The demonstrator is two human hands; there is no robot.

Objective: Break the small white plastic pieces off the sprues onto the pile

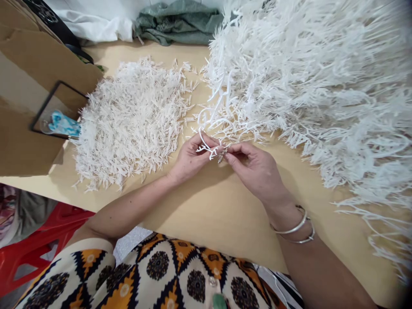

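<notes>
My left hand pinches a thin white plastic branch with small forked tips and a curved stem. Close beside it, the thumb and forefinger of my right hand are pressed together on a small pale sprig at the branch's end. Both hands are just above the table, nearly touching. Whether the sprig is joined to the branch I cannot tell. Just beyond my fingers lie bare curved white stems.
Small white sprigs form a heap at left. A larger pile of white plastic branches covers the right side. A cardboard box stands far left beside a black wire frame. Green cloth lies along the back of the table.
</notes>
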